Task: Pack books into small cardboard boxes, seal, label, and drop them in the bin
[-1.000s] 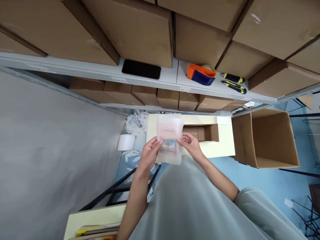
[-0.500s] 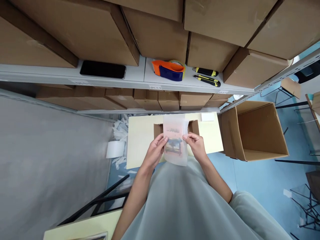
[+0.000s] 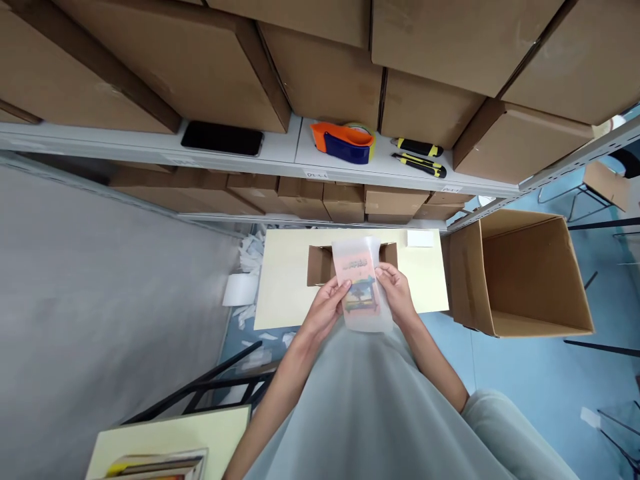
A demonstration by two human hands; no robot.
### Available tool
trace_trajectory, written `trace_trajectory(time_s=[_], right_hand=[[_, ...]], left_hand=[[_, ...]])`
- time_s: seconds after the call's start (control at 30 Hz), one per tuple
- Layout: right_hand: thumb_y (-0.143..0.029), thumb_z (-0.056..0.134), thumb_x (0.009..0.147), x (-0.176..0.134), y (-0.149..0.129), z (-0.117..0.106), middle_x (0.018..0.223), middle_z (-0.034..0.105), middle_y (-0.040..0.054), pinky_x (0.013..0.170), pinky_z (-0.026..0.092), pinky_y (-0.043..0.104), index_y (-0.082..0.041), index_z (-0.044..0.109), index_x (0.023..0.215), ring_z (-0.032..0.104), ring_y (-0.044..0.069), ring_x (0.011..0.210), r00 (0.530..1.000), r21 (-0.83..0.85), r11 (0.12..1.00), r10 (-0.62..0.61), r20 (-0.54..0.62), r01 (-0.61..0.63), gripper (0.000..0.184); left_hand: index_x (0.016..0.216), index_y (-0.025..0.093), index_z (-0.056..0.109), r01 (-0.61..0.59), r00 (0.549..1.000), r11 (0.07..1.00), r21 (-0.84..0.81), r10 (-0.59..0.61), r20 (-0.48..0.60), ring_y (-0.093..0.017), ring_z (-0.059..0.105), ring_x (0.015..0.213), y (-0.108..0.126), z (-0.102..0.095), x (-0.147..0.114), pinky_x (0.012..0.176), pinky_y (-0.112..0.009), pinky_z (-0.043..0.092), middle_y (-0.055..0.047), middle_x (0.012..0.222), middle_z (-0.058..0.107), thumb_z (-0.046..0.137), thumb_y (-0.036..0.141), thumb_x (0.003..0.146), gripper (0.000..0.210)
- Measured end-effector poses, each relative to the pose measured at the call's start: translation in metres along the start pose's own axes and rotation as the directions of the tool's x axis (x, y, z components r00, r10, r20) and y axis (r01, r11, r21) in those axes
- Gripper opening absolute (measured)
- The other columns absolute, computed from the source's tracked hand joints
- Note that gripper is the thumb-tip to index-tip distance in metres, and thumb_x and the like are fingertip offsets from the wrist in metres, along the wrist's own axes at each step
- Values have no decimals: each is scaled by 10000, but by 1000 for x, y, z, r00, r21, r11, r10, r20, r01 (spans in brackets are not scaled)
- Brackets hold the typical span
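Note:
Between my two hands is a translucent white sleeve [image 3: 363, 257] with a flat pinkish printed item [image 3: 361, 287] showing through it, perhaps a book or card. My left hand [image 3: 327, 308] grips its left edge, thumb on the front. On the opposite edge, my right hand [image 3: 397, 293] pinches the sleeve between thumb and fingers. Behind the sleeve, an open cardboard box [image 3: 319, 267] sits on the pale yellow table [image 3: 287, 293]; the sleeve hides its middle. A small white stack [image 3: 420, 238] lies at the table's far right.
A shelf [image 3: 280, 155] above the table holds cardboard boxes, a phone [image 3: 223, 138], an orange and blue tape dispenser [image 3: 345, 143] and box cutters [image 3: 419, 157]. A large open carton [image 3: 475, 280] stands right. Books [image 3: 165, 463] lie lower left; a white roll [image 3: 240, 290] is beside the table.
The sleeve has tilted and shifted slightly right, and its print shows more clearly. Both hands still hold its edges. The camera view has shifted a little, bringing the books at lower left into sight.

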State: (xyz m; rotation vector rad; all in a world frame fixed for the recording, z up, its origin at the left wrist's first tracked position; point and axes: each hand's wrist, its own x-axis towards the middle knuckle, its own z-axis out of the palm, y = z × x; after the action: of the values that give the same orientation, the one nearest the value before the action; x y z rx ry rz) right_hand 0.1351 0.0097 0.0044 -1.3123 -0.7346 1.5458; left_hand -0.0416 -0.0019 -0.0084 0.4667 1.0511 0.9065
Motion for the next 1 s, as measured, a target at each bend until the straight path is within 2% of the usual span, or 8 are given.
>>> trace_trajectory(time_s=[0.1, 0.2, 0.47, 0.6, 0.73, 0.8, 0.9, 1.0], right_hand=[[-625, 868, 810, 4, 2, -2, 802, 750, -19, 711, 590, 302, -274, 659, 1141, 703, 189, 740, 993, -46, 993, -108, -48, 106, 525], [-610, 837, 841, 7, 1, -4, 879, 788, 24, 780, 611, 325, -251, 722, 1015, 737, 205, 825, 982, -138, 974, -185, -44, 178, 415], [-578, 899, 783, 7, 7, -8, 984, 848, 64, 782, 653, 349, -226, 820, 1044, 780, 229, 840, 996, -332, 939, -86, 32, 92, 446], [-535, 812, 896, 10, -7, -9, 1077, 866, 58, 923, 665, 382, -236, 833, 1076, 820, 263, 986, 975, -449, 866, -206, 80, 220, 350], [-444, 681, 1033, 19, -37, -6, 1216, 851, 16, 1012, 639, 359, -287, 833, 1185, 817, 251, 1103, 890, -652, 616, -389, 237, 443, 266], [-382, 621, 1076, 28, -45, -1, 1293, 829, 1, 1032, 625, 343, -315, 819, 1247, 800, 247, 1175, 855, -751, 429, -373, 360, 503, 270], [-274, 560, 1097, 48, -39, 10, 1370, 799, 0, 1007, 619, 344, -333, 787, 1328, 783, 257, 1220, 866, -859, 135, -162, 473, 494, 329], [-228, 509, 1109, 72, -18, 22, 1332, 815, 47, 969, 604, 355, -320, 771, 1353, 792, 278, 1181, 888, -883, -100, 86, 451, 458, 369]], left_hand=[[1260, 197, 790, -35, 999, 999, 10, 36, -40, -344, 792, 1127, -2, 0, -2, 973, -436, 654, -142, 1228, 824, 934, 597, 761, 655], [1267, 193, 784, -79, 992, 996, 42, 83, -92, -345, 788, 1134, -5, 0, -4, 974, -434, 650, -148, 1235, 823, 930, 636, 744, 700], [1251, 172, 771, -162, 968, 978, 130, 183, -170, -362, 763, 1174, -15, -5, 0, 1019, -456, 614, -157, 1210, 823, 902, 674, 755, 718], [1193, 189, 769, -248, 936, 912, 326, 312, -161, -340, 750, 1217, -23, -23, 11, 1102, -468, 578, -142, 1219, 816, 819, 665, 838, 596], [1285, 227, 739, -292, 842, 569, 769, 535, -76, -322, 705, 1298, -25, -56, 25, 1174, -496, 531, -116, 1360, 770, 643, 494, 1001, 401], [1293, 228, 737, -295, 822, 378, 878, 568, 32, -333, 670, 1348, -26, -72, 31, 1194, -506, 510, -119, 1382, 758, 600, 400, 1022, 349], [1245, 222, 757, -296, 830, 215, 931, 540, 139, -348, 668, 1336, -32, -89, 36, 1191, -519, 505, -126, 1349, 769, 590, 300, 1008, 300], [1206, 230, 780, -277, 845, 160, 947, 509, 161, -348, 681, 1298, -42, -97, 37, 1151, -524, 527, -116, 1332, 776, 590, 240, 991, 287]])
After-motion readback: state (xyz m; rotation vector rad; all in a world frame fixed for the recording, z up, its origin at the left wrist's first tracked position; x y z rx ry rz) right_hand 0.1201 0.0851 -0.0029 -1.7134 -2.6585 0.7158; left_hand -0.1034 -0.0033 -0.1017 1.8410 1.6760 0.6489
